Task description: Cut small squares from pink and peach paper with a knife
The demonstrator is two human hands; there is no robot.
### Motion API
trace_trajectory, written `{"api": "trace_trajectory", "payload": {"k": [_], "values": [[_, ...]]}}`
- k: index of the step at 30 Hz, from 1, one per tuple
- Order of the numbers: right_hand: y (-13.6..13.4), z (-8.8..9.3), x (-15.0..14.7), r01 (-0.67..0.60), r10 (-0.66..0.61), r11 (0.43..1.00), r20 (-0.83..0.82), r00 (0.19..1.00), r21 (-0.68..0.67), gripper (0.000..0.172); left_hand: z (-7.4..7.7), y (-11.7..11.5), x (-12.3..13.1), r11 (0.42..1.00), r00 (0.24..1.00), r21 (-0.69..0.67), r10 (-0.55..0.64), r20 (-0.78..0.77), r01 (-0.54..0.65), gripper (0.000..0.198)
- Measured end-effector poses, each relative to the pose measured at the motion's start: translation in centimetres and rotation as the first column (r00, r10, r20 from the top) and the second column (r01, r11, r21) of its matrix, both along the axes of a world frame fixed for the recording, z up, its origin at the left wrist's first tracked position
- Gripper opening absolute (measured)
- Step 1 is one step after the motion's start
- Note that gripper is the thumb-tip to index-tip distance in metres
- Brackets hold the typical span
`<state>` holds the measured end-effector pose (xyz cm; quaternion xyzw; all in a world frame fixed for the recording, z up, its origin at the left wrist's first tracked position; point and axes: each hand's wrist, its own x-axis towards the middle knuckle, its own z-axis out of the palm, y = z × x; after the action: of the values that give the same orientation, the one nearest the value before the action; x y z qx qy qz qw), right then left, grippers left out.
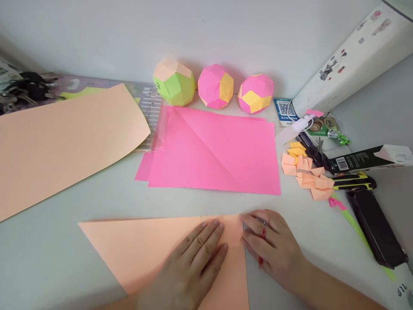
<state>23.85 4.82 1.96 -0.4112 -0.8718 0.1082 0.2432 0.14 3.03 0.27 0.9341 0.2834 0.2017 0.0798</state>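
A peach paper sheet (142,241) lies on the table in front of me, its left side slanting down to the right. My left hand (193,262) rests flat on it, fingers stretched toward its top edge. At the sheet's top right corner is my right hand (274,245), its fingers curled and their tips touching the right edge. A thin red pen-like stick (260,261) is tucked among those fingers, partly hidden by them. The sheet's lower part runs out of view beneath my left arm.
Pink sheets (206,150) lie beyond the peach one. Behind them stand a green-and-peach paper ball (174,84) and two pink-and-yellow paper balls (215,86). At right are folded paper pieces (314,181), scissors (318,155), a cutter (353,181) and a black case (376,228). Another peach sheet (64,146) lies left.
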Motion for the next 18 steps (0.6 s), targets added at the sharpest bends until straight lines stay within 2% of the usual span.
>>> {"api": "trace_trajectory", "payload": {"k": [2,4,11,18], "values": [[0.7,0.0,0.6,-0.04,0.037,0.998,-0.071,0.997,-0.042,0.017,0.0,0.0,0.0,1.0,1.0,-0.014,-0.003,0.005,0.003,0.041],[1.3,0.0,0.9,-0.058,0.055,0.998,-0.101,0.993,-0.027,0.014,0.1,0.0,0.0,1.0,1.0,-0.026,-0.006,0.014,0.006,0.04],[1.3,0.1,0.7,-0.053,0.055,0.998,-0.094,0.994,0.027,0.008,0.1,-0.2,0.0,0.998,1.0,-0.057,-0.023,0.02,0.024,0.038],[1.1,0.3,0.6,-0.05,0.051,0.997,-0.017,0.999,0.066,0.007,0.0,-0.3,0.0,0.996,0.999,-0.079,-0.033,0.032,0.036,0.037]]}}
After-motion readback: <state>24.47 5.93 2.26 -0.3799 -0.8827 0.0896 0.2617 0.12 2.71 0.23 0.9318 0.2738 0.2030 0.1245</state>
